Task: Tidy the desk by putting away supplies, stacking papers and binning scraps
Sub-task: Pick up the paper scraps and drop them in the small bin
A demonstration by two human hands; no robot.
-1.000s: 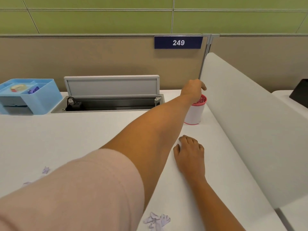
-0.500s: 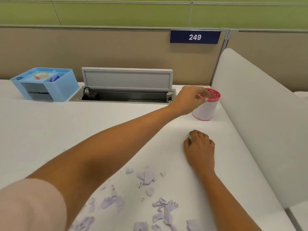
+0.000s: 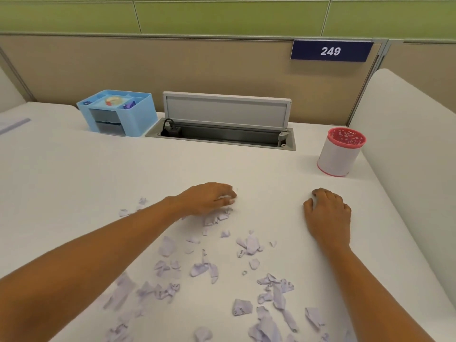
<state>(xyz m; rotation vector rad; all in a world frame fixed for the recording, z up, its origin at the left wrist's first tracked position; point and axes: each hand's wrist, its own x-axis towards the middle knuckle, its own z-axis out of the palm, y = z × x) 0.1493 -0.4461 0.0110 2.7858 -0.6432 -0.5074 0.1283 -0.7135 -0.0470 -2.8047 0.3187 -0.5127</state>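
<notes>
Binning scraps, I judged: left hand (image 3: 209, 198) pinched paper scraps (image 3: 251, 245), right hand (image 3: 328, 213) lay loosely curled; next, into the pink-rimmed bin (image 3: 335, 156)

Illumination was bright, even and diffuse, arriving from overhead. Shadows were soft and short: a faint one lay beneath the left hand (image 3: 209, 198), another beneath the right hand (image 3: 327, 211), and a pale one sat at the base of the cup (image 3: 336, 156). The desk (image 3: 74, 181) rendered as flat, slightly washed-out white. Motion blur smeared the left hand's fingertips (image 3: 230, 200) and the paper scraps (image 3: 251, 244) toward the lower-left corner. The number plate (image 3: 330, 51) was sharp and legible. Wide-angle distortion bowed the top edge of the partition (image 3: 172, 65) and splayed the desk edges outward.
</notes>
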